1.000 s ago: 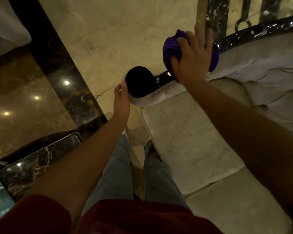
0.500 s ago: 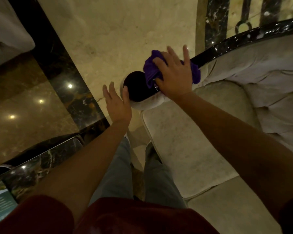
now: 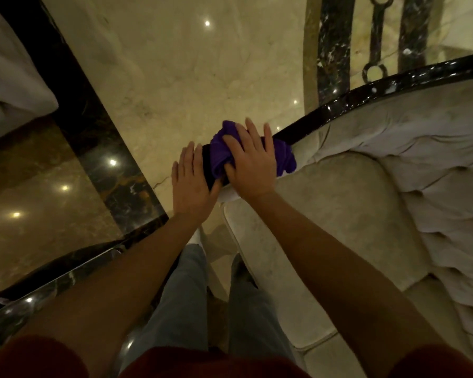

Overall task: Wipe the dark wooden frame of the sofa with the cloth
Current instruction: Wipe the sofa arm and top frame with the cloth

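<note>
The sofa's glossy dark wooden frame (image 3: 372, 90) curves along the top of the cream backrest and ends in a rounded scroll (image 3: 206, 170) at the arm. A bunched purple cloth (image 3: 219, 151) lies over that scroll end. My right hand (image 3: 250, 162) presses flat on the cloth with fingers spread. My left hand (image 3: 190, 181) rests against the scroll's left side, fingers extended and holding nothing. Most of the scroll is hidden under the cloth and hands.
The cream seat cushions (image 3: 325, 214) and tufted backrest (image 3: 434, 165) fill the right side. A polished marble floor (image 3: 175, 64) lies beyond, with a dark marble band (image 3: 112, 165). A dark glossy table edge (image 3: 52, 285) sits lower left. My legs (image 3: 246, 309) stand by the sofa front.
My right hand slid the cloth down the frame from the upper arm rail to the rounded end. My left hand opened and moved up against the scroll.
</note>
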